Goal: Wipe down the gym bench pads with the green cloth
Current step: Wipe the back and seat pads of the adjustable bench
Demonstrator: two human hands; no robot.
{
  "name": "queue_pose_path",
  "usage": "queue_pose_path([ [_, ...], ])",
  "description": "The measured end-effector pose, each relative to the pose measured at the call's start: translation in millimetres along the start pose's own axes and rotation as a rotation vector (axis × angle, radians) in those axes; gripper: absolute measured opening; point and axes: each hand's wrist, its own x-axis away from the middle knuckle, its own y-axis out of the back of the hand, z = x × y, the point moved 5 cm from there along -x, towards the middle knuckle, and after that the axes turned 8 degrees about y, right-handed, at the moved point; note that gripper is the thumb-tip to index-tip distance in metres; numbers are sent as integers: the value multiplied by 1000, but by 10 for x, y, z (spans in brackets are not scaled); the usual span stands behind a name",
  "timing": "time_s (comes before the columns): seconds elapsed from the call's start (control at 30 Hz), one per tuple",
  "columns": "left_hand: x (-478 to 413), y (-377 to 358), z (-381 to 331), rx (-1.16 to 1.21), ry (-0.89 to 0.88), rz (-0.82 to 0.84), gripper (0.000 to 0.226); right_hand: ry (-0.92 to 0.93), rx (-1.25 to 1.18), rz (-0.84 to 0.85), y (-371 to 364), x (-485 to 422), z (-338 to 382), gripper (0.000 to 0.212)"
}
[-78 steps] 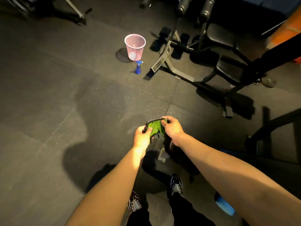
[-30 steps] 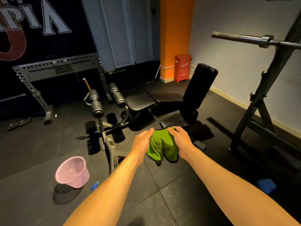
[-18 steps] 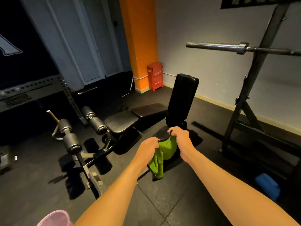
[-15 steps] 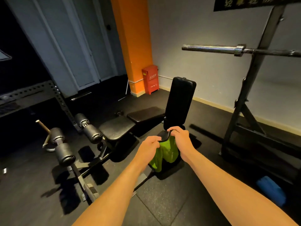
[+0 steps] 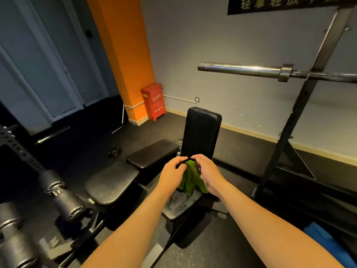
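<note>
I saw it was a gym: a padded bench (image 5: 201, 132), a steel barbell (image 5: 241, 69) resting on a dark rack (image 5: 301, 105), and black rubber floor (image 5: 241, 151).

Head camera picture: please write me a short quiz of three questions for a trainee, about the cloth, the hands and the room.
1. True or false: the green cloth lies spread flat on the floor.
2. How many hands grip the cloth? A) none B) one C) two
3. What colour is the box beside the orange pillar?
Key: 1 false, it hangs bunched in the air; 2 C, the left hand and the right hand both grip it; 3 red.
</note>
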Motion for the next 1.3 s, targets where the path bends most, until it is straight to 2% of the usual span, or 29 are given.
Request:
queue_pose_path([
  [0.1,-481,84,-12,18,-16,12,25,-8,-58,-55,-10,-359,-27,20],
  [0.23,-1101,215,36,79,-35,38,25,0,49,-45,-142,-822,-95,15],
  [0.37,-1690,294,195,179,32,138,29,-2,226,-17,-375,-1277,-86,32],
  [0.43,-1937,296,202,183,45,172,32,38,281,-71,-422,-1513,-42,36],
  [0.57,-2417,260,138,226,75,161,32,185,470,-240,-283,-1950,48,28],
  [0.63,-2715,120,74,215,73,229,33,218,554,-306,-104,-2226,89,30],
  [0.77,-3343,-185,-107,66,-34,308,34,312,556,-500,302,-2755,225,26],
  [0.83,-3636,-299,-131,32,-21,295,39,347,585,-494,447,-3047,266,28],
  [0.93,-4075,-478,-241,-96,-22,260,38,314,637,-433,689,-3527,284,49],
  [1.07,-4577,-646,-406,-301,-80,240,47,254,962,-383,1005,-4065,256,69],
  [1.17,-4899,-786,-410,-440,-102,256,58,50,1304,-279,1240,-4331,83,58],
  [1.23,-5063,-844,-368,-519,-88,283,64,1,1369,-280,1274,-4379,-9,56],
  [1.3,-5181,-877,-307,-589,-92,300,68,28,1383,-338,1195,-4398,-61,53],
])
